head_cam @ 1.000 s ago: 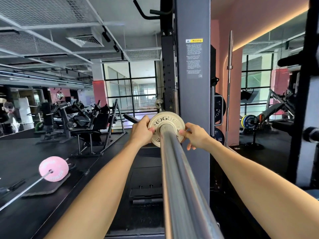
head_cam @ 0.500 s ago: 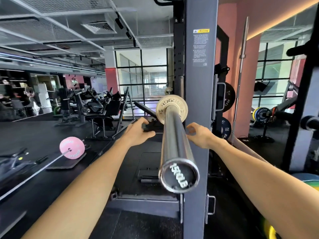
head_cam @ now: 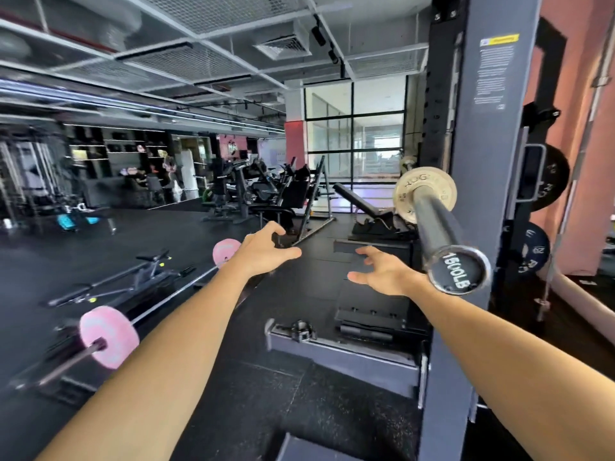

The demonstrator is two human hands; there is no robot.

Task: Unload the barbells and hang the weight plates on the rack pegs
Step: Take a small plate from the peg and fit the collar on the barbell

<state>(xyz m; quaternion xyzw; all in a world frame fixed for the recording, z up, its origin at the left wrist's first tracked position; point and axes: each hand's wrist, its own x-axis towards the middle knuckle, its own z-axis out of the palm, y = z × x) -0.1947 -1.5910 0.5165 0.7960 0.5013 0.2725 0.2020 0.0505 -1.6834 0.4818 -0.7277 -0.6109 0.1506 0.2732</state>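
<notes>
Barbell end cap (head_cam: 459,272) reads "1500LB", upside down. Cream plate (head_cam: 404,194) on the sleeve shows partial "ROGUE". Dark plate (head_cam: 532,249) on rack peg: "20". Upright's warning sticker (head_cam: 496,69) illegible.

barbell sleeve (head_cam: 436,224): steel, racked | small plate (head_cam: 423,193): tan, on sleeve | pink plates (head_cam: 108,331): floor bar

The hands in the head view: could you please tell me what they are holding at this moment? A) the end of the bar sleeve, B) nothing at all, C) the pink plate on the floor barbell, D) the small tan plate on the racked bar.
B: the left hand and right hand hover with spread fingers, clear of the tan plate and the bar sleeve.
</notes>
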